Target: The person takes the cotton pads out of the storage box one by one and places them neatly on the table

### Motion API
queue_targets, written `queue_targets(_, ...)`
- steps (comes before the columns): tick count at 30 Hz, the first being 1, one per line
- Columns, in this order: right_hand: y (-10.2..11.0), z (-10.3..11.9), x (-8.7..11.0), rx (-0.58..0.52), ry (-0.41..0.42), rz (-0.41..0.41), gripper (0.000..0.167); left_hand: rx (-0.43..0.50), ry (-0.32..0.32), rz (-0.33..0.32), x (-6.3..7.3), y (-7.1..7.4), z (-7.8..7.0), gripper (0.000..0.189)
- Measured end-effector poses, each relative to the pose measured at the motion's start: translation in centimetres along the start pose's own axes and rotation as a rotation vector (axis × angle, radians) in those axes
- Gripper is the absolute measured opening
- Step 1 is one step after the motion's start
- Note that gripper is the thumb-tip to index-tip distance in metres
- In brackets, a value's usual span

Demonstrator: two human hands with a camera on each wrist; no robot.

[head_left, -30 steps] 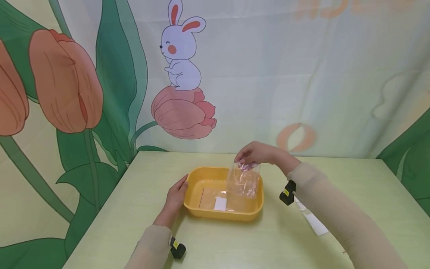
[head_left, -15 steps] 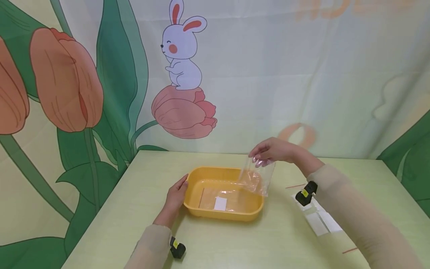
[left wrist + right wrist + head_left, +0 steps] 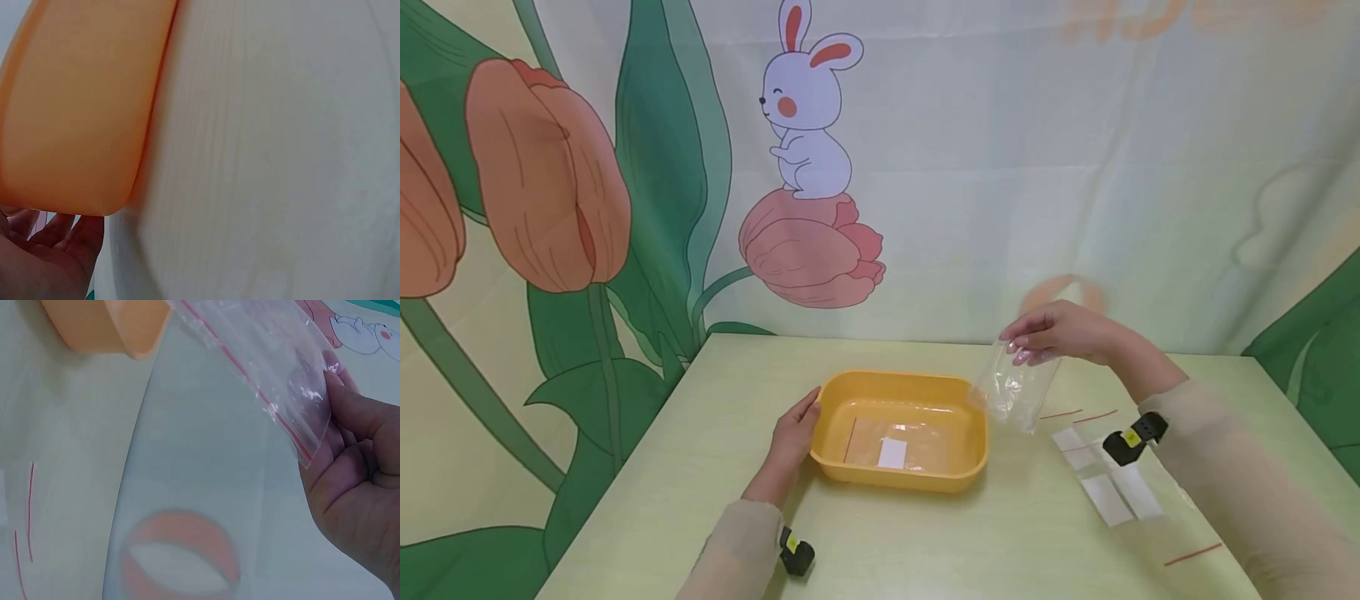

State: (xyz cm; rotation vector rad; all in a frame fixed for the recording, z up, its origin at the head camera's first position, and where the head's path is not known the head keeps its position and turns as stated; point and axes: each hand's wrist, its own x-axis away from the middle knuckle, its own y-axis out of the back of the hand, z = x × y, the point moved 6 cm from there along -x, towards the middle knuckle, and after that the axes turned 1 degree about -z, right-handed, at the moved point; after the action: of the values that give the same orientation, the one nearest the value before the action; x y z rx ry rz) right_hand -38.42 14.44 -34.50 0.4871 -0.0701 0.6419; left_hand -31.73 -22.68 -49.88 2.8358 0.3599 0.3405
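Observation:
A yellow plastic basin [image 3: 898, 481] stands on the table. My left hand [image 3: 794, 430] grips its left end at the rim; in the left wrist view, fingers [image 3: 81, 240] bend against the basin's outer wall. Inside the basin lies a flat clear zip bag [image 3: 867, 446] with a white label and a red line. My right hand [image 3: 1063, 332], raised right of the basin, pinches another clear zip bag [image 3: 1011, 390] by its upper part, and the bag hangs down. Its red zip line shows in the right wrist view, where thumb and fingers press the plastic [image 3: 281, 362] between them.
Several flat clear bags with white labels [image 3: 1107, 500] and red zip lines [image 3: 1193, 554] lie on the table [image 3: 970, 542] at the right, partly under the right forearm. A printed cloth [image 3: 955, 208] with a rabbit and tulips hangs behind the table's back edge.
My right hand has carried the clear zip bag rightward, from over the basin to beside it. More of the labelled bags at the right now show. The left hand and basin stay put.

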Motion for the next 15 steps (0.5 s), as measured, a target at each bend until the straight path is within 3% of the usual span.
queue_targets(9,2.5,-2.5,2.4,-0.023,-0.011,-0.035,0.041,0.014,0.028,0.000,-0.1,-0.2,0.2,0.047)
queue_targets(15,4.0,-5.0,4.1,-0.090,-0.042,-0.083,0.027,0.022,0.042,0.000,-0.1,-0.3,0.3,0.047)
